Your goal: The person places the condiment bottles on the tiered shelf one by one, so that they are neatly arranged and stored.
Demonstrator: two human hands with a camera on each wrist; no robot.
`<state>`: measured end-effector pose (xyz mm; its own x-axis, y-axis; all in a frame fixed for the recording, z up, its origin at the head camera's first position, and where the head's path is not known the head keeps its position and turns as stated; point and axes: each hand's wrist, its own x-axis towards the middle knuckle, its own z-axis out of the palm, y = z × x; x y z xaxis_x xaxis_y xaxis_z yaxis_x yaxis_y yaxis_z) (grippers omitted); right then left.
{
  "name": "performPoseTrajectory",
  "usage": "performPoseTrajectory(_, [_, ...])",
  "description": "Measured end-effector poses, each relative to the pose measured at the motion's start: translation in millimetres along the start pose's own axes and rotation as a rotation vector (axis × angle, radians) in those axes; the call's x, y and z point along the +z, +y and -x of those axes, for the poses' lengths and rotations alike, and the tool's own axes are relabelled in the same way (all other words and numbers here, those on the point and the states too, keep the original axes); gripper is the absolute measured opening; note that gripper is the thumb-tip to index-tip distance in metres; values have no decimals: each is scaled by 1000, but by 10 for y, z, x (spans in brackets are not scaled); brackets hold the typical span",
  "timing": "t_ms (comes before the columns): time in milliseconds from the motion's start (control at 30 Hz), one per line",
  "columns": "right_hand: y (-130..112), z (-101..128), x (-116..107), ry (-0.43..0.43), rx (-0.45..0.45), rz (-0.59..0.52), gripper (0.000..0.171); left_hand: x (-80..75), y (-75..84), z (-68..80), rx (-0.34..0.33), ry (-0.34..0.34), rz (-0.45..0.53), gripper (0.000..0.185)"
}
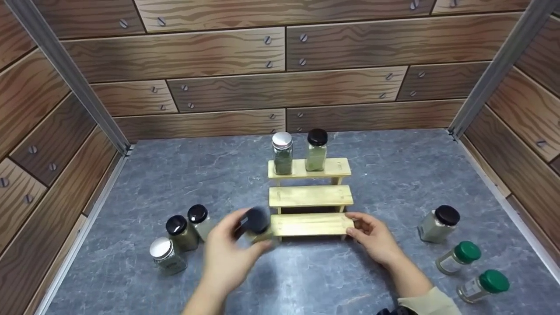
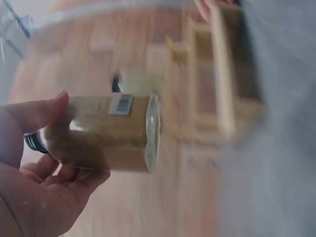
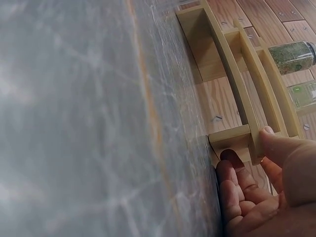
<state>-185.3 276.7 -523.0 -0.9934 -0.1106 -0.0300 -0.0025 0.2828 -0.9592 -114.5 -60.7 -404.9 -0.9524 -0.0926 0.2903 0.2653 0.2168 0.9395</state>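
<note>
A three-step wooden rack stands mid-table. On its top step stand a silver-capped jar and a black-capped jar of green herbs. My left hand grips a black-capped spice jar of tan powder just left of the lowest step, blurred by motion. My right hand holds the right end of the lowest step, thumb on top and fingers curled under it.
Left of my hand stand two black-capped jars and a silver-capped one. At the right are a black-capped jar and two green-capped jars lying tilted. Wood-patterned walls enclose the grey table.
</note>
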Motion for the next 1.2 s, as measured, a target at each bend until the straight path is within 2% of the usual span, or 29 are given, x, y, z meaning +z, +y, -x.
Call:
performPoseTrajectory(100, [3, 7, -9, 3, 0, -5, 44, 307, 247, -286, 92, -120, 77, 58])
performPoseTrajectory(200, [1, 9, 1, 4, -16, -17, 43, 611, 482, -535, 150, -186, 119, 57])
performPoseTrajectory(267, [14, 14, 5, 4, -32, -20, 41, 811, 617, -682, 162, -207, 115, 57])
performPoseTrajectory(433, [28, 25, 19, -8, -75, -33, 41, 1238, 815, -1034, 133, -251, -4, 63])
performPoseTrajectory(600, [18, 50, -3, -6, -81, -25, 41, 1591, 828, -1353, 75, -304, -126, 63])
performPoseTrajectory(767, [11, 67, -11, 15, -92, 3, 41, 1813, 717, -1553, 21, -297, -236, 60])
performPoseTrajectory(967, [26, 78, 0, 26, -90, 8, 39, 1919, 589, -1616, 49, -329, -341, 60])
performPoseTrajectory(1200, [18, 88, -9, 35, -96, -8, 39, 2030, 536, -1641, 45, -386, -351, 68])
